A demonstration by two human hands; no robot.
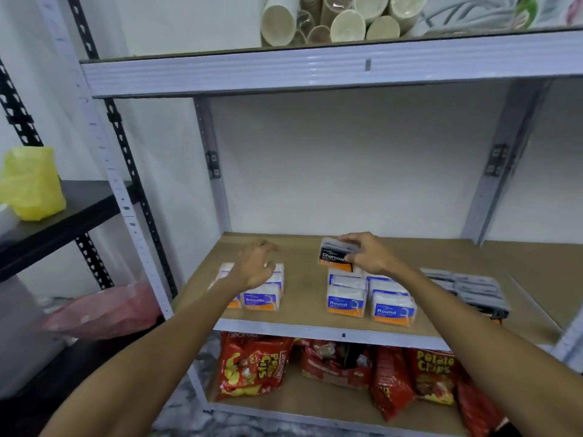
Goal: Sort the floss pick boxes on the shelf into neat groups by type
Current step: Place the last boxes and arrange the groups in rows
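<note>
Brown board (303, 279) forms the middle level of a grey metal rack that stands against a white wall, and the floss picks are laid out on it.

The fingers of the right hand (369, 252) curl over the top of a Charcoal floss pick box (331, 255) and the thumb presses its front, so the hand grips it. The box is upright, label facing outward, toward the back of the board and just behind the Round boxes (347, 299). Whether its base touches the board, I cannot tell.

The left hand (255, 266) hangs palm down over the Smooth boxes (262, 299), its fingers loosely bent and holding nothing. It is blurred, and I cannot say whether it touches them.

The Smooth boxes sit in a cluster at the front left of the board. The Round boxes form a block in the middle, well apart from them. At the front right, beyond the right forearm, a group of dark boxes (467, 288) lies close together; their labels cannot be read.

On the level below lie red potato chip bags (252, 367). The level above carries stacks of paper cups (331, 20) lying on their sides. To the left, a black shelf (79, 203) bears a yellow plastic bag (31, 184), with a pink bag (104, 310) lower down.
</note>
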